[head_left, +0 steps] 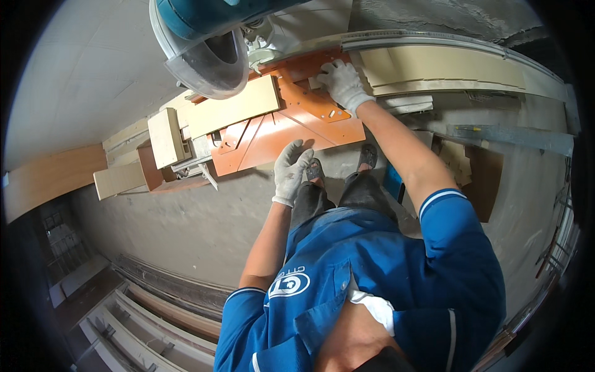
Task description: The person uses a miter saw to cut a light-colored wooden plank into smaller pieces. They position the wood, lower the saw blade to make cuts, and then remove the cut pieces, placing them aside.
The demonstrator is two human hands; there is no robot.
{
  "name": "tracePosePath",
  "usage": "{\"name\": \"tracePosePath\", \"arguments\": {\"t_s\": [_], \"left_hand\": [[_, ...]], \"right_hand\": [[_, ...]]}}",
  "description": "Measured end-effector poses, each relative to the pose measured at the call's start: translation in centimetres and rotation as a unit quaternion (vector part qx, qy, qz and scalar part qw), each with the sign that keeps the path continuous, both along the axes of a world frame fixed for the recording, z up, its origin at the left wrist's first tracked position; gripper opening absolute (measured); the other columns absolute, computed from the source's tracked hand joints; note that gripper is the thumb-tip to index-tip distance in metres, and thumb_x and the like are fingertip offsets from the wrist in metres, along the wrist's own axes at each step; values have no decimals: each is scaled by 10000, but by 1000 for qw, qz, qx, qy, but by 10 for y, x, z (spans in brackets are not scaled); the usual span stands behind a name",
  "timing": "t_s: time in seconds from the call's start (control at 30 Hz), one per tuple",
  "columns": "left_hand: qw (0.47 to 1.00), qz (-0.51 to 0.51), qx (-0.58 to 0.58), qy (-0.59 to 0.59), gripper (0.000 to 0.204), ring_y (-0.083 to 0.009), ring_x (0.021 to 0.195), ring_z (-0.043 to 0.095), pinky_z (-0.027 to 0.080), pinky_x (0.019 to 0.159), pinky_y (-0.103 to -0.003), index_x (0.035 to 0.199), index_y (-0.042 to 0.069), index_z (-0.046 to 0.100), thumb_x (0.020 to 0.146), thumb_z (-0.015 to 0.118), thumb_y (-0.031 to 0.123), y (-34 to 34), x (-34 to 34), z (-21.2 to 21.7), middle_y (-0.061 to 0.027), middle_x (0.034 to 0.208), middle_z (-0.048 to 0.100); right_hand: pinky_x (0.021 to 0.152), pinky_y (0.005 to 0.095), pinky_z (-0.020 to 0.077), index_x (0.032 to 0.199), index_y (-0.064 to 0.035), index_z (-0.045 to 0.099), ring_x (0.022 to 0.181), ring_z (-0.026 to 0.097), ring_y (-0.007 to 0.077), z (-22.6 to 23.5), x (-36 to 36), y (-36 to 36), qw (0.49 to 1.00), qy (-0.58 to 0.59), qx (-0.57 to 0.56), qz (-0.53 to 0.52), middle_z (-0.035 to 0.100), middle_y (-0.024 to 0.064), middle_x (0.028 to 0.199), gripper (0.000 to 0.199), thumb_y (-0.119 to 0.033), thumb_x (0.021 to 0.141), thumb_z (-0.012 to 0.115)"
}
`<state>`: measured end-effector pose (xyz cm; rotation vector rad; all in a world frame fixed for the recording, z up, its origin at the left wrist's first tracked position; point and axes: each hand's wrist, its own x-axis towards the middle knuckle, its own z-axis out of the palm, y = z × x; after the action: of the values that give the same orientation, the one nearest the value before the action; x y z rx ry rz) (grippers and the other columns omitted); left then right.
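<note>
My left hand (289, 173), in a white work glove, hovers at the front edge of an orange metal saw table (257, 152). Its fingers are loosely bent and apart, with nothing in them. My right hand (343, 84), gloved too, reaches to the table's back right, beside the ends of the long pale boards. Its fingers are spread, and a small pale offcut (315, 83) lies by the fingertips. Across the table's left part rests a flat cream board (238, 107). Over it hangs a teal power saw (198, 17) with a clear blade guard (214, 65); the blade is not plain to see.
Long pale boards (440, 65) lie along a metal rail at the right. More cut pieces (164, 139) stand left of the table. A grey metal beam (514, 137) and a brown panel (484, 183) are at the right. Long strips (173, 285) lie at the lower left.
</note>
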<state>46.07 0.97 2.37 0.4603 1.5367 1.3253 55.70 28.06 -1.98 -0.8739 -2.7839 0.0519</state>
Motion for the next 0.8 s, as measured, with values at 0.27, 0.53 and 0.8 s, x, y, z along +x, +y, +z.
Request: {"name": "tracePosePath", "arguments": {"t_s": [0.27, 0.53, 0.8], "left_hand": [[993, -58, 6, 100, 528, -152, 1036, 639, 536, 887, -288, 1341, -39, 579, 910, 783, 187, 42, -18, 4, -114, 1165, 669], [987, -126, 99, 13, 644, -216, 1196, 598, 481, 1012, -329, 1428, -64, 489, 932, 766, 240, 145, 44, 26, -171, 1303, 620], [917, -95, -7, 387, 800, -403, 1154, 628, 462, 1026, -399, 1406, -23, 501, 839, 760, 479, 351, 200, -21, -269, 1255, 641]], "right_hand": [[967, 426, 485, 1163, -224, 730, 1186, 577, 268, 40, 11, -13, 995, -57, -81, -26, 620, 40, 1298, 309, -249, 858, 694], [990, 394, 504, 1196, -81, 710, 1125, 653, 289, 52, 195, -6, 876, 281, -210, -330, 692, 126, 1186, 403, -302, 862, 757], [686, 236, 510, 1273, -19, 657, 781, 600, 84, 21, 462, 130, 556, 608, -336, -457, 691, 42, 1006, 434, -233, 913, 771]]}}
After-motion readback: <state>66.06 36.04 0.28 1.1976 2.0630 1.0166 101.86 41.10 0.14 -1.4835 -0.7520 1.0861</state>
